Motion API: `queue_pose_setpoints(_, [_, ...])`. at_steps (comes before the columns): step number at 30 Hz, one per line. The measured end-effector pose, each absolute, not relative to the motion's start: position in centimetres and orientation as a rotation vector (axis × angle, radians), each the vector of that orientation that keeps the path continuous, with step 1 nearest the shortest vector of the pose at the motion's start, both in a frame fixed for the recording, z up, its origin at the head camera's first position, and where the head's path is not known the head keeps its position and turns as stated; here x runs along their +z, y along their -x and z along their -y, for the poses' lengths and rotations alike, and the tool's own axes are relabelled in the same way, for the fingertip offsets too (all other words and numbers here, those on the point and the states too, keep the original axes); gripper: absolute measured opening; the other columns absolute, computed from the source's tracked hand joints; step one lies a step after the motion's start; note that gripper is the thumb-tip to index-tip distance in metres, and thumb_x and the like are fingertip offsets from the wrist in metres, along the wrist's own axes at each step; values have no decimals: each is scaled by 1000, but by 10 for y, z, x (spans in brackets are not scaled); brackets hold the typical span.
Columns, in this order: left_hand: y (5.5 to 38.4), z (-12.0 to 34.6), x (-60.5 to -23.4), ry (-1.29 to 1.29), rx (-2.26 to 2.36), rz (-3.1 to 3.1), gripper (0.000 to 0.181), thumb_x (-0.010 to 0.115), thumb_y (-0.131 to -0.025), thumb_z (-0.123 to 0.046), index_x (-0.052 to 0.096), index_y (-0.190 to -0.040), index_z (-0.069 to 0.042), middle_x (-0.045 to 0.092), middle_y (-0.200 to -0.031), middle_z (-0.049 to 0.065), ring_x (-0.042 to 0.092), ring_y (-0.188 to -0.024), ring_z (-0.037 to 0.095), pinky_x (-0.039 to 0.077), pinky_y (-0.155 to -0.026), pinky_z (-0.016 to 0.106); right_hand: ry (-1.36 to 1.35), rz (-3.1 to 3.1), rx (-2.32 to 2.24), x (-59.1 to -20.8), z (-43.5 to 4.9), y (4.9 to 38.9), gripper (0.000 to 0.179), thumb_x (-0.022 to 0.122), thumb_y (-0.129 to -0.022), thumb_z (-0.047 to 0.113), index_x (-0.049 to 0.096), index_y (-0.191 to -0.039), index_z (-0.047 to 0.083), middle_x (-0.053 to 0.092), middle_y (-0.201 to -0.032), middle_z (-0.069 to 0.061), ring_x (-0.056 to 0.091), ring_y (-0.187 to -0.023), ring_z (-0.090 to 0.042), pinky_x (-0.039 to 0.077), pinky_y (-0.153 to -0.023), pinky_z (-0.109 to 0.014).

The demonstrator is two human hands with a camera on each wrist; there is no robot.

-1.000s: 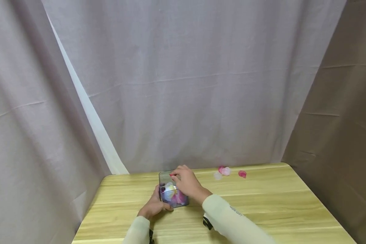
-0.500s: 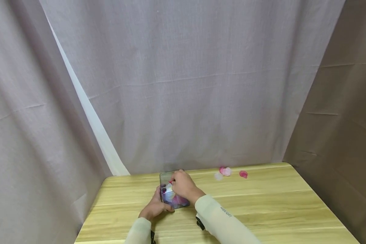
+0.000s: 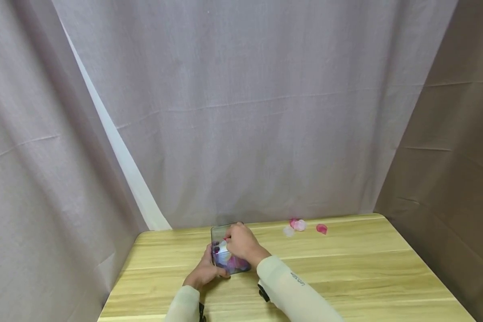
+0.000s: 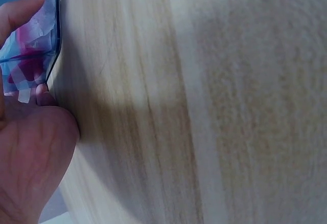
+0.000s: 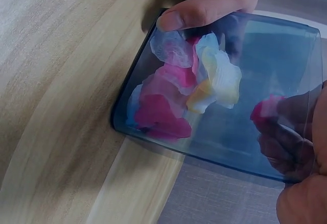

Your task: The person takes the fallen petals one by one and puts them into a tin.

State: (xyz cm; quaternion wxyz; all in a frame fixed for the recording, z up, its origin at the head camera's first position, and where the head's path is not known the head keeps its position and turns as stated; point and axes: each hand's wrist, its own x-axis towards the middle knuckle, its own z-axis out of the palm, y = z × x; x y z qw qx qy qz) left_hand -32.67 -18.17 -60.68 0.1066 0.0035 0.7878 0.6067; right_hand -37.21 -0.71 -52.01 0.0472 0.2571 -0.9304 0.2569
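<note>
A clear bluish plastic container [image 3: 218,232] is tilted near the table's back edge. My left hand [image 3: 205,271] grips its lower left side, and in the right wrist view the left thumb [image 5: 191,14] presses its wall. White, yellowish and pink petals [image 5: 163,116] lie bunched toward the container's bottom. My right hand [image 3: 243,242] reaches into its upper part, pinching a deep pink petal [image 5: 265,110] that shows through the clear wall. In the left wrist view, the left hand [image 4: 33,152] and part of the container sit at the left edge.
Several loose pink and white petals [image 3: 299,225] lie at the back of the wood-grain table [image 3: 346,268], with a red petal [image 3: 321,229] farther right. Grey curtains [image 3: 245,134] hang just behind and around the table.
Over the second, my right hand has moved down into the container with the deep pink petal. Since half a second ago it has barely moved. The left hand keeps its hold.
</note>
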Motion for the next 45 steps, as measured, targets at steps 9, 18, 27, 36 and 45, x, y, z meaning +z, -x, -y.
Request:
queue_pose_setpoints(9, [324, 180, -607, -13, 1767, -2336, 121, 86, -66, 3, 19, -166, -11, 43, -161, 22, 42, -145, 43, 15, -128, 75, -772, 2803, 823, -521, 6, 369, 16, 70, -95, 15, 84, -99, 8, 79, -101, -4, 65, -99, -23, 59, -94, -41])
queue_pose_setpoints(18, [325, 181, -604, -5, 1787, -2317, 121, 88, -66, 3, 21, -165, -11, 41, -164, 22, 42, -145, 43, 17, -128, 74, -772, 2785, 834, -524, 7, 372, 15, 69, -96, 15, 83, -98, 9, 77, -99, -2, 64, -97, -21, 58, -91, -39])
queue_pose_setpoints(27, [324, 179, -603, -25, 1804, -2297, 121, 86, -67, 4, 19, -166, -10, 40, -163, 24, 42, -145, 44, 15, -128, 75, -776, 2772, 831, -526, 5, 372, 16, 71, -99, 20, 84, -100, 10, 79, -102, -2, 68, -105, -25, 52, -114, -47])
queue_pose_setpoints(36, [323, 182, -603, -10, 1761, -2337, 116, 89, -66, -2, 25, -163, -13, 45, -156, 23, 42, -141, 44, 14, -127, 77, -820, 2758, 803, -526, 6, 372, 22, 73, -101, 34, 84, -100, 14, 79, -99, 2, 66, -102, -19, 55, -107, -43])
queue_pose_setpoints(45, [327, 182, -603, 0, 1744, -2333, 120, 89, -66, -4, 21, -164, -14, 47, -154, 22, 46, -138, 40, 20, -127, 72, -851, 2750, 935, -525, -1, 373, 32, 66, -105, 38, 81, -114, 11, 79, -120, -7, 67, -124, -31, 52, -114, -50])
